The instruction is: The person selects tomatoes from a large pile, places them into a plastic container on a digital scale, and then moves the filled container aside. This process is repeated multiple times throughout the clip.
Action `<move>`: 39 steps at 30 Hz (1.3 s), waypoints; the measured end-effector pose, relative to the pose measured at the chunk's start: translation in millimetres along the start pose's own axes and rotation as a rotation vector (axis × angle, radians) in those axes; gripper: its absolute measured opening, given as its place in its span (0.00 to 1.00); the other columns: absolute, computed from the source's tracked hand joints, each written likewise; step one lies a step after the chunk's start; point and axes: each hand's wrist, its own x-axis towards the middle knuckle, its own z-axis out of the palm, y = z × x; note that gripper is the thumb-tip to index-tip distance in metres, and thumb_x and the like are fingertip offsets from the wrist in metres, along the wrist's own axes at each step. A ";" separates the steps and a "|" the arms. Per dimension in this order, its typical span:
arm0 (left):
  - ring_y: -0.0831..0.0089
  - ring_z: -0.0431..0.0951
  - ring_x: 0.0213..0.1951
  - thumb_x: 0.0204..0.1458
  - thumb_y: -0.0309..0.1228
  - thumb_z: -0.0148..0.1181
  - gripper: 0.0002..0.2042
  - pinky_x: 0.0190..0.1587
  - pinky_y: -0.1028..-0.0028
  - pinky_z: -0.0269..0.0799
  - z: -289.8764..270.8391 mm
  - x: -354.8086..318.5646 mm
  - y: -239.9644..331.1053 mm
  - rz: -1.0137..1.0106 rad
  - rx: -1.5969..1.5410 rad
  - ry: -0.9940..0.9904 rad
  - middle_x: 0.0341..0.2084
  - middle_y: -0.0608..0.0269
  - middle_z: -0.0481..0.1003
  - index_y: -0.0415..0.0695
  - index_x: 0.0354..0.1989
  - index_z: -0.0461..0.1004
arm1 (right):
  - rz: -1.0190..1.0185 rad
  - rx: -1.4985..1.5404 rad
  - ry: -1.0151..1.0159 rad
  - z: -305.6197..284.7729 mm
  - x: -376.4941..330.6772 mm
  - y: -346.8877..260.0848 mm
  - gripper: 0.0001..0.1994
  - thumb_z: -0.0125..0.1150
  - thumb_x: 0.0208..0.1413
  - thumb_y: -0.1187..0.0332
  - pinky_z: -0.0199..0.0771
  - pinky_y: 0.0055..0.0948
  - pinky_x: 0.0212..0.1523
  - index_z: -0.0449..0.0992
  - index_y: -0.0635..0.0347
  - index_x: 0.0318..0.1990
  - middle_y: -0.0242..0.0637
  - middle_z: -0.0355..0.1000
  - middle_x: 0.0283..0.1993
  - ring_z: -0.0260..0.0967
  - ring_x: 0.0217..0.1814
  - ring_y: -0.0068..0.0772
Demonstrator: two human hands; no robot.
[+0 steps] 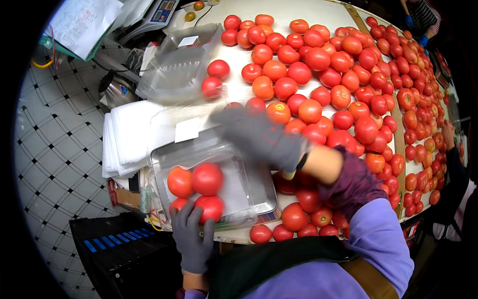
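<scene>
A clear plastic container (239,204) with several red tomatoes (207,179) at its left side rests over a grey metal tray (268,192). My left hand (191,239), in a grey glove, reaches in at the near left corner, its fingers curled against the nearest tomato (211,206). Another tomato (178,205) is partly hidden behind those fingers. Across the container's far right part sweeps my right hand (261,137), also grey-gloved and smeared by motion. Its fingers cannot be made out, nor whether anything is in them. Loose tomatoes (278,113) lie right beside it.
Many tomatoes (317,59) cover the table to the right, crossed by a wooden strip (400,144). At the far left are empty clear containers (174,74), white liner sheets (132,132) and a scale (152,20). Other people work at the right edge. A black crate (119,249) stands lower left.
</scene>
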 end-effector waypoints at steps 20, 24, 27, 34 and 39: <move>0.46 0.61 0.57 0.41 0.28 0.65 0.30 0.58 0.57 0.60 17.3 79.9 25.0 -0.137 -0.080 -0.168 0.58 0.45 0.60 0.40 0.57 0.63 | 0.368 -0.316 -0.646 25.0 22.5 117.4 0.17 0.53 0.52 0.58 0.72 0.42 0.43 0.73 0.59 0.45 0.49 0.73 0.42 0.73 0.42 0.49; 0.46 0.61 0.56 0.41 0.29 0.65 0.30 0.56 0.57 0.60 20.6 77.9 20.4 -0.107 -0.105 -0.138 0.58 0.46 0.60 0.41 0.56 0.63 | 0.529 -0.463 -0.378 -45.8 5.6 133.8 0.13 0.58 0.47 0.68 0.71 0.40 0.40 0.73 0.55 0.42 0.41 0.72 0.42 0.71 0.41 0.46; 0.46 0.61 0.56 0.41 0.29 0.64 0.30 0.56 0.56 0.60 22.6 77.1 18.3 -0.101 -0.104 -0.123 0.58 0.46 0.60 0.41 0.56 0.63 | 0.543 -0.908 -0.057 -124.1 -22.3 165.8 0.20 0.62 0.44 0.65 0.70 0.42 0.41 0.70 0.53 0.47 0.41 0.69 0.46 0.67 0.48 0.47; 0.45 0.61 0.57 0.41 0.29 0.65 0.31 0.57 0.56 0.60 23.6 75.2 18.8 -0.122 -0.101 -0.135 0.58 0.45 0.60 0.40 0.57 0.63 | 0.775 -0.866 -0.230 -158.2 -43.2 179.7 0.40 0.69 0.33 0.54 0.68 0.43 0.49 0.62 0.52 0.59 0.48 0.66 0.49 0.66 0.50 0.51; 0.47 0.60 0.60 0.40 0.26 0.63 0.31 0.59 0.58 0.58 21.7 75.3 20.1 -0.129 -0.131 -0.139 0.59 0.44 0.59 0.40 0.58 0.62 | 1.002 -0.426 -0.640 -211.8 -40.2 137.4 0.33 0.65 0.38 0.56 0.69 0.38 0.47 0.67 0.55 0.55 0.45 0.70 0.48 0.70 0.47 0.45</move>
